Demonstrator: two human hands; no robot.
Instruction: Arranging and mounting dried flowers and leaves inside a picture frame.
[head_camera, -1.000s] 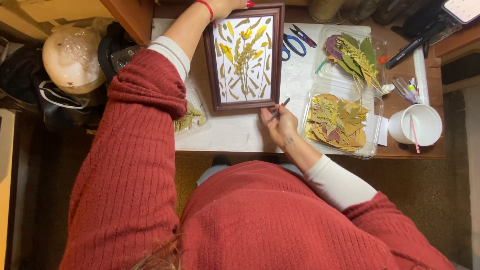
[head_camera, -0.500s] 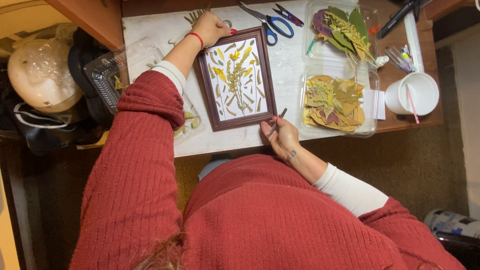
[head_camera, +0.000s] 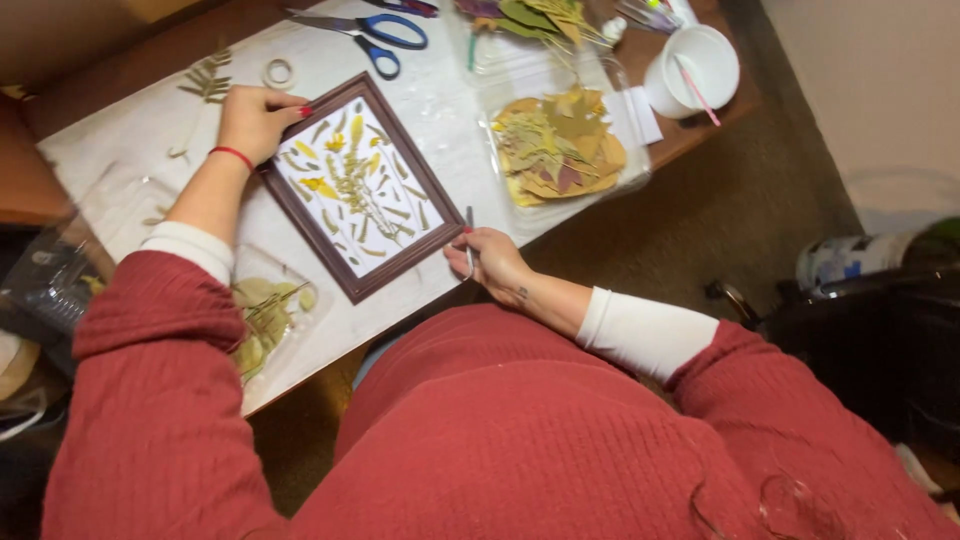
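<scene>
A dark brown picture frame (head_camera: 432, 185) lies tilted on the white-covered table (head_camera: 150, 130); pressed yellow and green leaves are laid out on its white inside. My left hand (head_camera: 256, 118) rests on the frame's far left corner, fingers curled over the edge. My right hand (head_camera: 490, 262) sits at the frame's near right edge and grips thin metal tweezers (head_camera: 469, 232), tips pointing away from me.
A clear tray of dried leaves (head_camera: 560, 150) lies right of the frame, with a white cup (head_camera: 692, 72) beyond it. Blue-handled scissors (head_camera: 372, 35) and a tape roll (head_camera: 278, 73) lie at the back. Another clear tray of leaves (head_camera: 262, 315) sits near my left elbow.
The view has swung, so the table now appears tilted. My left hand stays on the frame's far corner and my right hand keeps the tweezers by the near edge.
</scene>
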